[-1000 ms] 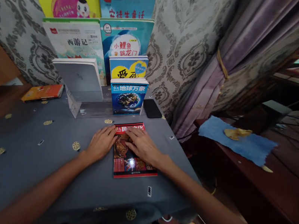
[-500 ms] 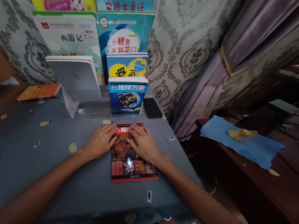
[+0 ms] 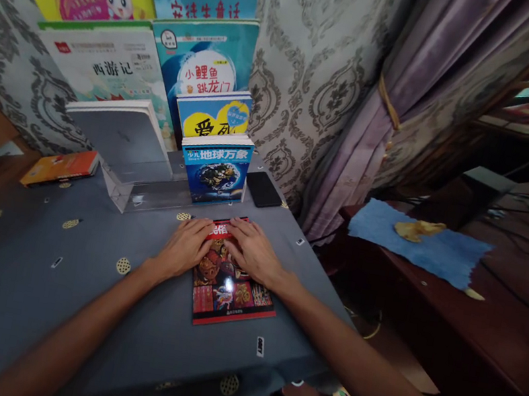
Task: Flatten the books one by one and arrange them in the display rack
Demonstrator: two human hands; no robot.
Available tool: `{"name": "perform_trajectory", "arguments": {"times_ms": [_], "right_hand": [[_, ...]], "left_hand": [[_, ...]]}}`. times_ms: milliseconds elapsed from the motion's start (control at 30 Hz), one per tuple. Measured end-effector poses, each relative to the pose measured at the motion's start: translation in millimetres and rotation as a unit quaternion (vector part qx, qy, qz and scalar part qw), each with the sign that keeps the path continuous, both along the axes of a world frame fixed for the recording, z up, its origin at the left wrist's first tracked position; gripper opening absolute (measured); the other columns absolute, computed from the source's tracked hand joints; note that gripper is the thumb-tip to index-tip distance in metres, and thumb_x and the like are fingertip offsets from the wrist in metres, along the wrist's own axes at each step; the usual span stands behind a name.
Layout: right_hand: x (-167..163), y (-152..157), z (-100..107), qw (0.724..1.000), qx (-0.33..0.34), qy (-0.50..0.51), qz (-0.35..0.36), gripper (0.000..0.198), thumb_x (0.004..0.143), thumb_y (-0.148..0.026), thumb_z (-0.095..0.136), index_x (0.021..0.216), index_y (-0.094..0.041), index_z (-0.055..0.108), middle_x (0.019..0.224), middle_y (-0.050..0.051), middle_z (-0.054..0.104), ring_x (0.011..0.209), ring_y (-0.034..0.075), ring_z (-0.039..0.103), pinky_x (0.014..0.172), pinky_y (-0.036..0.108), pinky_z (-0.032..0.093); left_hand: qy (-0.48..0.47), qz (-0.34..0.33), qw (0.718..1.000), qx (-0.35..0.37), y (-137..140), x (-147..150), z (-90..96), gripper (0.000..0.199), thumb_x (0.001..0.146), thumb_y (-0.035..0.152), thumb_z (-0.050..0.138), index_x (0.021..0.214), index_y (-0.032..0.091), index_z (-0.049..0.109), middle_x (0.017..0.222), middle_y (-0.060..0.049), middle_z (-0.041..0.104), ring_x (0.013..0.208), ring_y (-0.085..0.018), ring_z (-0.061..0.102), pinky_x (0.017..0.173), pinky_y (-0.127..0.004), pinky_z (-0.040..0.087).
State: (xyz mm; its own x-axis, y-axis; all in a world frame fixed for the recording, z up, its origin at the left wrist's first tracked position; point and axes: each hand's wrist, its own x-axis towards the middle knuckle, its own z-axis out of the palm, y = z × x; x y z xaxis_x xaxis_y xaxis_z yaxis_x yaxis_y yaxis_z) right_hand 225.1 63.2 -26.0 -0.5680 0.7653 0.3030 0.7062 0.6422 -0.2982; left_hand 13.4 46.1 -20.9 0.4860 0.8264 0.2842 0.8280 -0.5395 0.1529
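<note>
Head view: I'd call this steadying the red book (image 3: 229, 287), flat on the surface (image 3: 144, 326); any lift would need a hold under its edges. Left hand (image 3: 183, 247) lies palm-down at its upper left, right hand (image 3: 256, 254) across its upper right, forearms (image 3: 337, 337) converging; each grip looks slack, flattened out, nothing visibly clasped.

Purple curtain (image 3: 367, 137), tied — blue cloth (image 3: 450, 257), patterned wallpaper (image 3: 310, 65).

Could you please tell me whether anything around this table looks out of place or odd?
The grey book in the clear stand looks odd: its near face is almost blank, unlike the illustrated book covers behind it.
</note>
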Motion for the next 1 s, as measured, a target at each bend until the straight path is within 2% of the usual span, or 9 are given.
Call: {"name": "perform_trajectory", "arguments": {"times_ms": [100, 200, 333, 433, 533, 700, 833, 1000], "right_hand": [[9, 7, 0, 0.999, -0.003, 0.017, -0.049, 0.034, 0.100, -0.026, 0.047, 0.123, -0.011, 0.066, 0.136, 0.020, 0.064, 0.128, 0.030, 0.058, 0.110, 0.047, 0.042], [19, 16, 1, 0.993, -0.041, 0.075, -0.081, 0.035, 0.101, -0.025, 0.043, 0.122, -0.010, 0.067, 0.129, 0.018, 0.068, 0.120, 0.028, 0.063, 0.105, 0.041, 0.047], [27, 27, 0, 0.970, -0.120, 0.185, -0.105, 0.038, 0.102, -0.030, 0.038, 0.118, -0.017, 0.070, 0.120, 0.011, 0.074, 0.110, 0.026, 0.069, 0.096, 0.037, 0.052], [30, 35, -3, 0.953, -0.149, 0.240, -0.107, 0.040, 0.101, -0.034, 0.038, 0.108, -0.018, 0.074, 0.109, 0.008, 0.077, 0.104, 0.027, 0.071, 0.091, 0.038, 0.054], [31, 40, -7, 0.947, -0.149, 0.268, -0.098, 0.040, 0.100, -0.038, 0.040, 0.099, -0.020, 0.075, 0.100, 0.007, 0.078, 0.102, 0.029, 0.071, 0.091, 0.039, 0.054], [31, 42, -11, 0.944, -0.139, 0.288, -0.085, 0.039, 0.100, -0.038, 0.039, 0.101, -0.020, 0.074, 0.102, 0.008, 0.078, 0.101, 0.028, 0.071, 0.092, 0.040, 0.053], [31, 39, -8, 0.952, -0.131, 0.264, -0.086, 0.038, 0.101, -0.036, 0.039, 0.101, -0.021, 0.073, 0.104, 0.008, 0.078, 0.103, 0.028, 0.070, 0.091, 0.039, 0.053], [30, 33, -4, 0.964, -0.099, 0.225, -0.099, 0.037, 0.103, -0.035, 0.036, 0.114, -0.022, 0.069, 0.113, 0.009, 0.076, 0.108, 0.027, 0.069, 0.093, 0.039, 0.051]], "left_hand": [[0.008, 0.009, 1.000, -0.009, -1, 0, 2.3, 0.035, 0.099, 0.023, 0.045, 0.130, 0.014, 0.058, 0.136, -0.014, 0.062, 0.127, -0.027, 0.056, 0.111, -0.048, 0.040], [0.017, 0.014, 1.000, -0.016, -1, 2, 5.3, 0.034, 0.099, 0.024, 0.046, 0.130, 0.014, 0.059, 0.136, -0.014, 0.062, 0.127, -0.027, 0.056, 0.111, -0.048, 0.039], [0.029, -0.010, 0.999, -0.014, 2, 10, 8.0, 0.034, 0.100, 0.026, 0.047, 0.129, 0.014, 0.059, 0.137, -0.014, 0.062, 0.126, -0.027, 0.056, 0.110, -0.047, 0.039], [0.033, -0.038, 0.999, -0.007, 7, 21, 8.0, 0.034, 0.100, 0.029, 0.048, 0.128, 0.014, 0.060, 0.137, -0.013, 0.063, 0.125, -0.026, 0.057, 0.109, -0.045, 0.040], [0.034, -0.057, 0.998, 0.000, 13, 35, 7.6, 0.032, 0.100, 0.031, 0.047, 0.127, 0.017, 0.060, 0.135, -0.012, 0.063, 0.125, -0.025, 0.057, 0.108, -0.044, 0.041], [0.039, -0.067, 0.997, 0.004, 23, 52, 6.2, 0.034, 0.101, 0.033, 0.047, 0.126, 0.015, 0.060, 0.138, -0.013, 0.061, 0.126, -0.026, 0.056, 0.107, -0.046, 0.042], [0.034, -0.067, 0.997, 0.009, 26, 58, 2.5, 0.034, 0.101, 0.034, 0.046, 0.125, 0.016, 0.061, 0.138, -0.013, 0.061, 0.127, -0.026, 0.055, 0.107, -0.046, 0.042], [0.027, -0.067, 0.997, 0.015, 27, 58, -1.0, 0.033, 0.101, 0.034, 0.045, 0.125, 0.016, 0.061, 0.138, -0.013, 0.061, 0.128, -0.027, 0.055, 0.108, -0.046, 0.041]]}}
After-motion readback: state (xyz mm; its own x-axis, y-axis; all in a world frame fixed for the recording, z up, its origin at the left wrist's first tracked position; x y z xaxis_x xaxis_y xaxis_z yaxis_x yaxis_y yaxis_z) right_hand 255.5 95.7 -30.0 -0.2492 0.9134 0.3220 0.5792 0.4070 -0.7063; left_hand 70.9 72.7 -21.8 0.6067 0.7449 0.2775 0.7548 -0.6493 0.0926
